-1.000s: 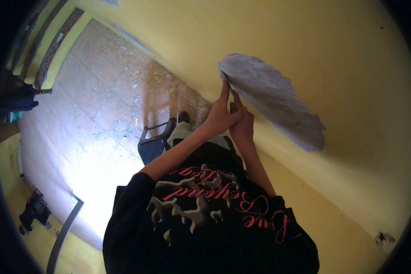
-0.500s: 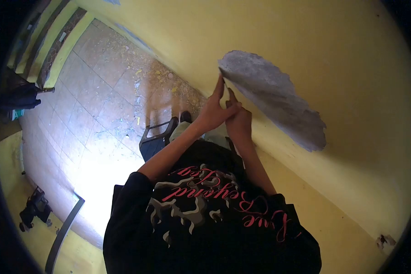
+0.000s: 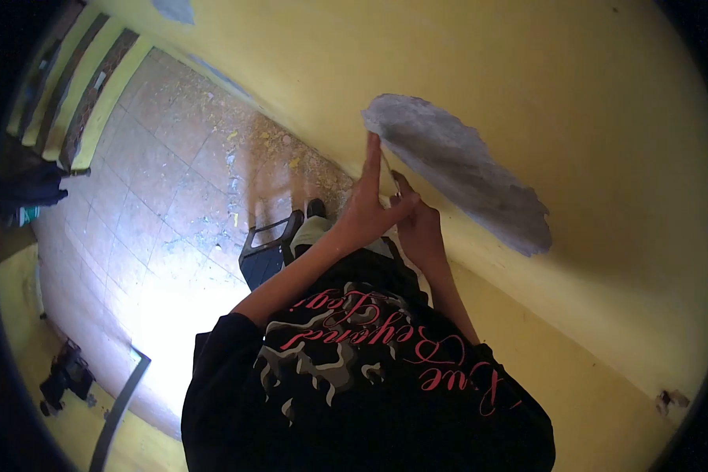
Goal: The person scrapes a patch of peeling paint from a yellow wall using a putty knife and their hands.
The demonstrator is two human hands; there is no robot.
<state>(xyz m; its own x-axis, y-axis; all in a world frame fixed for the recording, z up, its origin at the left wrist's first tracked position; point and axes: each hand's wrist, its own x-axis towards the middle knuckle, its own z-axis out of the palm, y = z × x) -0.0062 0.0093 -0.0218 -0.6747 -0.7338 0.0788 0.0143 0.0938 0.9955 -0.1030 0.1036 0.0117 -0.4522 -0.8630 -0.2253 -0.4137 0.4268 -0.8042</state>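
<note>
Both of my hands are raised at a yellow wall [image 3: 543,94], by the upper left end of a bare grey patch [image 3: 464,165]. A thin flat scraper [image 3: 389,169], seen nearly edge-on, runs between them up toward the patch's edge. My right hand [image 3: 422,234] is closed around its lower part, with a finger along it; the handle is hidden. My left hand [image 3: 360,211] presses its fingers along the blade's other side near the wall, and its thumb reaches across to my right hand.
Flakes and dust litter the tiled floor [image 3: 165,169] along the wall's foot. A dark stool or chair [image 3: 266,256] stands by my legs. Recessed shelves or steps [image 3: 94,94] are at the upper left, with dark cloth [image 3: 35,189] nearby. Bright light falls across the floor.
The view has shifted slightly, so the patch sits a little lower and further left. My right hand has moved down and right, and more of the scraper shows between my hands.
</note>
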